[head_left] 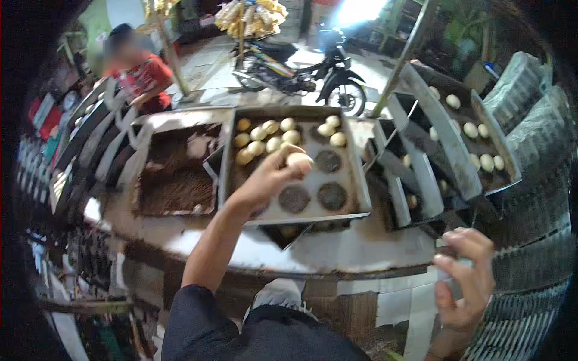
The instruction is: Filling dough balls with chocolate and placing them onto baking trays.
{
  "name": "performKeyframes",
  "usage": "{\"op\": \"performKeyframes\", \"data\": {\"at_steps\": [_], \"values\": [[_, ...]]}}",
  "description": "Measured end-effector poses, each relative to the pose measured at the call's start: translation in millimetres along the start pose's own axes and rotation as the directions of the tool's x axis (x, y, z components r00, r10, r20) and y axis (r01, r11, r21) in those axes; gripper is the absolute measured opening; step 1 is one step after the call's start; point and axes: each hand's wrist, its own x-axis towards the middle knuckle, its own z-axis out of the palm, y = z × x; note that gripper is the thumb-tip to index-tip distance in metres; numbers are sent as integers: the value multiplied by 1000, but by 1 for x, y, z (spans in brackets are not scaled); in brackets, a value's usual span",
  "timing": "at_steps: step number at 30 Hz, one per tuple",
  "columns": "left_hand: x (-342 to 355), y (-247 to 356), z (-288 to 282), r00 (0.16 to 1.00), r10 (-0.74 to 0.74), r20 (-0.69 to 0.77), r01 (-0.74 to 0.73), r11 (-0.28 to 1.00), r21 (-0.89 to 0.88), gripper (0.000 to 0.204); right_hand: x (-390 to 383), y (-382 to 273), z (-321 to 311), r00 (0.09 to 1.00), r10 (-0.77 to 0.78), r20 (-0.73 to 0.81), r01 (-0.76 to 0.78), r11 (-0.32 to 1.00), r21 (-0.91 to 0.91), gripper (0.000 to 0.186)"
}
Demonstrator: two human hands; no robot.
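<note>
My left hand (278, 177) grips a pale egg (300, 160) above a square metal tray (361, 198). In this tray several eggs (256, 133) sit grouped toward the back, with dark round patches (332, 196) on the bare part. My right hand (463, 277) is at the lower right, off the table, its fingers curled round a small greyish object (445, 271) that I cannot make out clearly. Left of the middle tray lies a tray of brown, crumbly material (171, 186).
More trays with eggs (512, 168) stand tilted or stacked at the right and left (90, 138) on the table (180, 234). A person (138, 84) in red is at the back left. Beyond are a motorcycle (295, 75), posts (397, 72) and hanging yellow packets (253, 18).
</note>
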Motion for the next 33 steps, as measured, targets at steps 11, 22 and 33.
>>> {"op": "performKeyframes", "data": {"at_steps": [11,22,33], "values": [[-350,-90,2,799,-393,-455,201,888,-414,35,-65,-225,376,980,-195,-51,167,648,743,30],[-460,-66,-151,616,-254,-745,-361,750,-554,29,36,-274,525,870,410,273,-489,653,578,29],[-469,-63,-392,564,-289,-773,-209,856,-472,29,254,-324,634,912,39,409,-121,977,177,29]]}}
